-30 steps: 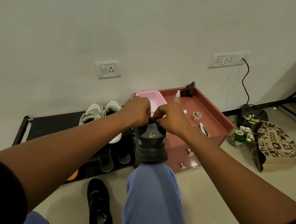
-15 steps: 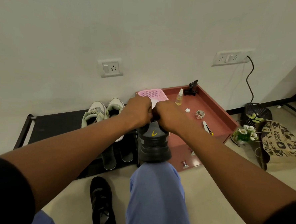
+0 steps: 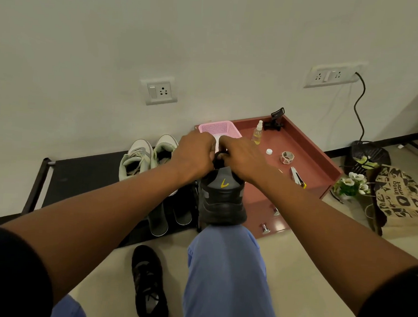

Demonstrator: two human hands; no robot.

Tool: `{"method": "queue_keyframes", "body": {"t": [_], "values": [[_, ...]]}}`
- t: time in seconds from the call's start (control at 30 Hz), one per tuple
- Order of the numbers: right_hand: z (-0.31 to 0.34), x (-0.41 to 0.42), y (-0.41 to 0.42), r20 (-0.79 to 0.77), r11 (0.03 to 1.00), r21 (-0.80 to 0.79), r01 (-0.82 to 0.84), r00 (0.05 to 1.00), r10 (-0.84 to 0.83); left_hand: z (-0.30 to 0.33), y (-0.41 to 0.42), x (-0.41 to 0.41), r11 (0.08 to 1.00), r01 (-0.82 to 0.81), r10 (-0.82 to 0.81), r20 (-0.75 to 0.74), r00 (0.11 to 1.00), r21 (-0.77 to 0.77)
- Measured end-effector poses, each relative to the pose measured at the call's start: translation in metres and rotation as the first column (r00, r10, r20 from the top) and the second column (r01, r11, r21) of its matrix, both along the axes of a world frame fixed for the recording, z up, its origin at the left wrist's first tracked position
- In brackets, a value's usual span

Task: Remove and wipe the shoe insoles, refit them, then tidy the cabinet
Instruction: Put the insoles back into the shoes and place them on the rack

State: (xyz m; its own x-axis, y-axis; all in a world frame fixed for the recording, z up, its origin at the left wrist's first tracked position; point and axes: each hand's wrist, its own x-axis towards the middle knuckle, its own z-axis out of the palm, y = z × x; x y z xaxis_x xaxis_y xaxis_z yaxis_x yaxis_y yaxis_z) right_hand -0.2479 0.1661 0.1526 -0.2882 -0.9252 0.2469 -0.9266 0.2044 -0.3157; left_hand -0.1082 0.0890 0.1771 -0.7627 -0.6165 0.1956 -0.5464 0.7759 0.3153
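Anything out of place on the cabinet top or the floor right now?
A small white cap lies loose on the red cabinet top, apart from the spray bottle. One black shoe lies alone on the floor beside the person's knee. No spills visible.

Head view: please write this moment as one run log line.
black shoe on knee | left hand and right hand grip its collar | insole hidden

Black sleeves, blue trousers
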Motion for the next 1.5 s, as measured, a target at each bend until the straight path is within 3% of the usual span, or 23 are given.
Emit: {"method": "queue_keyframes", "body": {"t": [0.23, 0.4, 0.5, 0.63, 0.73, 0.93, 1.03, 1.23, 1.4, 1.5], "values": [[0.002, -0.003, -0.011, 0.238, 0.968, 0.087, 0.235, 0.939, -0.249, -0.01, -0.001, -0.003, 0.997, 0.057, -0.055, -0.041, 0.998, 0.046], [0.005, -0.001, -0.013, 0.257, 0.944, 0.138, 0.301, 0.909, -0.327, -0.003, 0.0, -0.002, 0.969, 0.196, -0.189, 0.057, 0.98, -0.153], [0.004, -0.001, -0.013, 0.249, 0.944, 0.104, 0.314, 0.91, -0.331, -0.005, 0.0, -0.003, 0.961, 0.194, -0.192, 0.03, 0.981, -0.197], [0.001, -0.004, -0.012, 0.269, 0.944, 0.08, 0.32, 0.905, -0.329, -0.003, -0.01, -0.007, 1.0, 0.023, -0.024, -0.039, 0.999, -0.016], [0.003, -0.007, -0.011, 0.291, 0.945, 0.08, 0.318, 0.899, -0.327, 0.002, -0.014, -0.014, 0.996, -0.067, 0.068, -0.005, 0.998, 0.061], [0.006, -0.01, -0.007, 0.317, 0.951, 0.083, 0.297, 0.897, -0.308, 0.002, -0.006, -0.019, 0.997, 0.045, -0.043, 0.027, 0.999, -0.065], [0.005, -0.008, -0.003, 0.322, 0.951, 0.072, 0.301, 0.896, -0.307, -0.006, -0.002, -0.017, 0.98, 0.103, -0.108, -0.02, 0.994, -0.168], [0.004, -0.007, -0.004, 0.337, 0.945, 0.07, 0.318, 0.884, -0.323, -0.011, -0.005, -0.011, 0.956, 0.194, -0.216, -0.079, 0.973, -0.223], [0.003, -0.006, -0.005, 0.365, 0.941, 0.055, 0.335, 0.87, -0.331, -0.008, -0.008, -0.009, 0.957, 0.218, -0.225, -0.015, 0.974, -0.193], [0.002, -0.004, -0.003, 0.368, 0.941, 0.041, 0.335, 0.871, -0.326, -0.01, -0.01, -0.01, 0.981, 0.16, -0.167, -0.059, 0.984, -0.108]]}}
